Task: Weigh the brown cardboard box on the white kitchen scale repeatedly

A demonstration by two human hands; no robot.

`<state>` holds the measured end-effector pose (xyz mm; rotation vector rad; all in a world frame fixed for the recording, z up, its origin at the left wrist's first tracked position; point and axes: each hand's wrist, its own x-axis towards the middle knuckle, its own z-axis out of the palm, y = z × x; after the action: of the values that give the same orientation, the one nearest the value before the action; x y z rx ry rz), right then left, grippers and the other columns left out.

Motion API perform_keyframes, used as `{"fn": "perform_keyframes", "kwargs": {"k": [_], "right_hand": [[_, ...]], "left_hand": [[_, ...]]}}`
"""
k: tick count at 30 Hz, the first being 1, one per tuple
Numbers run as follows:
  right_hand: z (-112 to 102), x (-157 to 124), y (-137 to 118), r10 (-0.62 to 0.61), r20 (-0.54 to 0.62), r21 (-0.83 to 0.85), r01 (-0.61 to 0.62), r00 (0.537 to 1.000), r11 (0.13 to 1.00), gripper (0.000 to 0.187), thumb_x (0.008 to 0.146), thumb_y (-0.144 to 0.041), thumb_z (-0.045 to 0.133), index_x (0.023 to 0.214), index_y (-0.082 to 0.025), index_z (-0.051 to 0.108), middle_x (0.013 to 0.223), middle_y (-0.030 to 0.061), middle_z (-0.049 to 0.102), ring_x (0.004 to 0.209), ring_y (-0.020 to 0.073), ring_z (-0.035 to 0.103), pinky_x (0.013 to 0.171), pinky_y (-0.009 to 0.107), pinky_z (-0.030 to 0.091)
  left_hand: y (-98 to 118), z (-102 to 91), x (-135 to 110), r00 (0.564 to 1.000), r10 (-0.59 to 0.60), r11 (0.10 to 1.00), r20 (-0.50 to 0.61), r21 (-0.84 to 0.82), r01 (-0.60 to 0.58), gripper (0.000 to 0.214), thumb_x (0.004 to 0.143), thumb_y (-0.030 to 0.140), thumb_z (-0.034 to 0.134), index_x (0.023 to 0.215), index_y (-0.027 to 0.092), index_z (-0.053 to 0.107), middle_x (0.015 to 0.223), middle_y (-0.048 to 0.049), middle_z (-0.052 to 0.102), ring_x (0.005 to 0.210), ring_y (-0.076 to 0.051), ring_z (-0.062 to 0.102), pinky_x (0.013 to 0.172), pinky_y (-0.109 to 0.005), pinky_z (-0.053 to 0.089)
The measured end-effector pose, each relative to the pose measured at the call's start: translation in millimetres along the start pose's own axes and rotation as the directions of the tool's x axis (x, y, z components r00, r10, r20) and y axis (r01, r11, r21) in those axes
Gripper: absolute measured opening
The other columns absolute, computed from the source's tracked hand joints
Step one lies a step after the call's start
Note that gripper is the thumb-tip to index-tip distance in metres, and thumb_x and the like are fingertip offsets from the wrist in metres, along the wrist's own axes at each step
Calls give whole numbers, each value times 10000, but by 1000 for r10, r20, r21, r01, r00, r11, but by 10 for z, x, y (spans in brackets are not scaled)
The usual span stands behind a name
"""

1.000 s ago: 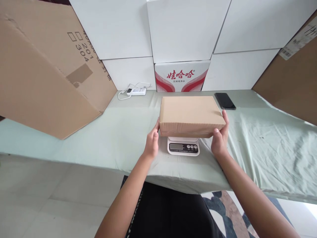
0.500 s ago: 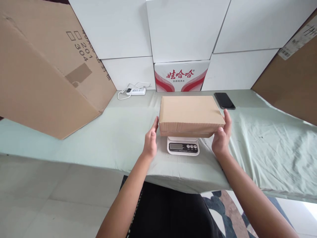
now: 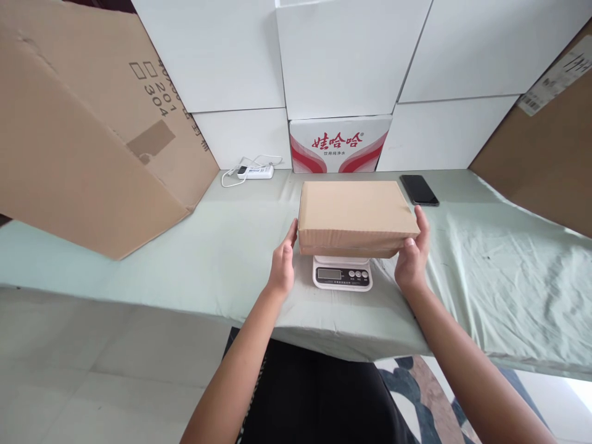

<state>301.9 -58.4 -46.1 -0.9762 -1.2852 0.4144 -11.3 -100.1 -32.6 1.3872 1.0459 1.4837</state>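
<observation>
A closed brown cardboard box [image 3: 358, 206] lies flat above a white digital kitchen scale [image 3: 342, 285], hiding most of its platform; whether its weight rests there I cannot tell. The scale's small display and round buttons face me, and I can read no figure. My left hand [image 3: 283, 262] holds the box's left side with straight fingers, the thumb standing off it. At the right front corner, my right hand [image 3: 413, 259] grips the box, thumb on the front face and fingers along the right side.
A black phone [image 3: 419, 190] lies behind the box to the right. Back left is a white device with a cable [image 3: 256, 171]. White boxes [image 3: 342, 55] and a red-and-white carton [image 3: 340, 145] wall the back. Large cardboard [image 3: 83, 142] stands left, more [image 3: 546, 154] right. A pale green cloth [image 3: 222, 246] covers the table.
The right fingers have shifted very slightly along the box's corner. Box, scale and left hand stay practically where they were; the whole view has moved a little.
</observation>
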Motion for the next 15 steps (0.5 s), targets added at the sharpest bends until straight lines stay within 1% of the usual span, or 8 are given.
{"fn": "perform_keyframes", "kwargs": {"k": [4,7,10,15], "right_hand": [[-4,5,9,17,10,-2,-17,1000,1000,907,943,-861,609,1709,-387,503,1727,117,589,1678,476,503,1374,820,371],[7,14,-14,4,7,5,-4,1000,1000,914,938,-863,608,1711,-385,507,1681,127,618,1659,486,522,1356,835,380],[29,22,-70,-20,-19,-27,19,1000,999,895,937,-866,607,1683,-375,550,1667,135,618,1675,488,492,1370,821,364],[29,23,-117,14,-15,-24,-14,1000,1000,911,917,-874,623,1667,-361,548,1710,117,595,1692,476,476,1396,795,353]], "left_hand": [[-2,3,6,1000,-5,1000,3,6,5,909,1089,900,370,1748,311,581,1892,-79,504,1812,-362,393,1502,-539,333],[-13,2,13,1000,2,1000,12,13,-2,909,1091,901,362,1727,300,607,1878,-91,524,1802,-369,412,1500,-554,328],[-8,3,17,1000,9,1000,21,21,-9,914,1085,908,365,1710,296,629,1858,-97,554,1797,-378,421,1501,-565,320],[48,12,12,1000,-3,999,21,36,2,905,1090,905,351,1702,301,635,1831,-87,593,1803,-372,410,1496,-558,328]]}}
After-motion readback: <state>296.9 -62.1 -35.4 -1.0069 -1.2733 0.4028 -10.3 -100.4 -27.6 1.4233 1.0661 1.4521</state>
